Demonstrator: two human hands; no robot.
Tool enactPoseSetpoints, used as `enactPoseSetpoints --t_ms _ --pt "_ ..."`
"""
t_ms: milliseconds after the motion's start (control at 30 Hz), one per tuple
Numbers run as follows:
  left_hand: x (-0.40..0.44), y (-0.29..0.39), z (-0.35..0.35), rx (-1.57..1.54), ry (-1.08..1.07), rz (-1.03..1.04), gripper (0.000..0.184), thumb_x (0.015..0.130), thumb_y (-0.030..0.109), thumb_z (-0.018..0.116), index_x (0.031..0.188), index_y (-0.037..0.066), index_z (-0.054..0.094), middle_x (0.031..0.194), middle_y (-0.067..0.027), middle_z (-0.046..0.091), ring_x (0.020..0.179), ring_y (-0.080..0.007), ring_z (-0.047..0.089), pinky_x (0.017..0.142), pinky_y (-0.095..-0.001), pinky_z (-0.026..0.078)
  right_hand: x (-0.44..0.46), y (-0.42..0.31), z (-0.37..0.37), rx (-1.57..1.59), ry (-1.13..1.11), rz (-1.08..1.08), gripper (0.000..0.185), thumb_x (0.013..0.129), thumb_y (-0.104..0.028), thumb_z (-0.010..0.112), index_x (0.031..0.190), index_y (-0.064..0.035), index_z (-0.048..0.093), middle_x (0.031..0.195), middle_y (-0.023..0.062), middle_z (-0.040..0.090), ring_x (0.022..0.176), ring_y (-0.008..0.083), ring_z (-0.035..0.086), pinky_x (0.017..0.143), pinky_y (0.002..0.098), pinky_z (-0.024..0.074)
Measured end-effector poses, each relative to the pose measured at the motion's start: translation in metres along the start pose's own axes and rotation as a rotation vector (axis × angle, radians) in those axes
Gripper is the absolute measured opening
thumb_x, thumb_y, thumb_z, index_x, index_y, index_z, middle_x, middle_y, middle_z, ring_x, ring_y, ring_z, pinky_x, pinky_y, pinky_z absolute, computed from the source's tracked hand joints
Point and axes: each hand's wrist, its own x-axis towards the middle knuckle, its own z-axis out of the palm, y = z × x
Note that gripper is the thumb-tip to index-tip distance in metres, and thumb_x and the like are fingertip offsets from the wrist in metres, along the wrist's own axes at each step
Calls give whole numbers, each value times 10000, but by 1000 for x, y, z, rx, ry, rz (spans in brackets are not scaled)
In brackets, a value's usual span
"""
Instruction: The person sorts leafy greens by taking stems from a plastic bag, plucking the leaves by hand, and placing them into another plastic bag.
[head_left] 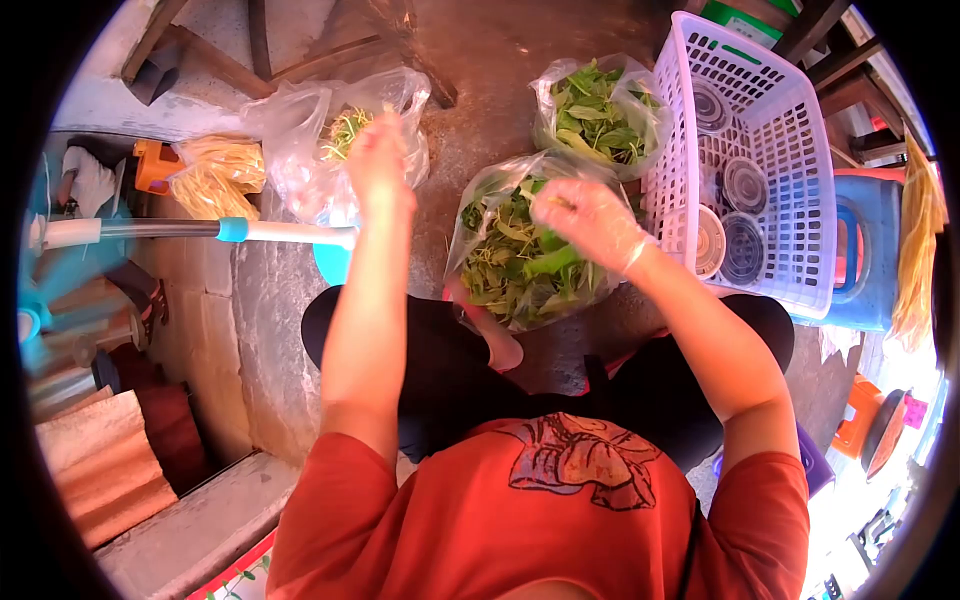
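Note:
My left hand (380,165) is over the clear plastic bag (290,150) at the upper left, beside some thin green and yellowish stems (345,132); its fingers are smeared by motion. A clear plastic glove covers my right hand (590,220), whose fingers are pinched together above the near bag of green leaves (510,270); whatever lies between them is too small to name. Behind that bag stands a second clear bag of green leaves (600,115), close to the white basket.
A white perforated basket (815,210) with round plastic containers (742,245) stands at the right, with a blue plastic stool (870,250) beyond it. At the left are a fan (230,230), yellow bundles (215,180) and an orange object (153,165). Wooden legs stand at the top.

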Motion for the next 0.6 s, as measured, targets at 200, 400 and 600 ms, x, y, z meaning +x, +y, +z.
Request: enactPoseSetpoints --t_ms 200,400,600 --pt "71 5 -37 183 337 24 196 824 100 619 1004 21 618 911 -25 617 823 -89 536 694 -253 438 13 8 -33 117 231 -63 213 855 -245 576 854 -36 614 754 8 586 745 85 500 718 259 438" --pt "-40 -40 19 545 -631 223 154 792 30 580 923 45 660 813 -96 651 758 -208 608 732 -307 481 13 -5 -63 345 379 56 180 872 -247 589 881 -68 606 804 -37 586 732 51 513 697 214 425" --pt "-81 -119 11 1608 -1005 625 210 681 49 608 873 96 679 877 -96 556 1005 -288 495 828 -366 424 9 -4 -65 318 312 50 191 865 -249 588 894 -61 602 820 -31 576 774 55 503 722 219 414"
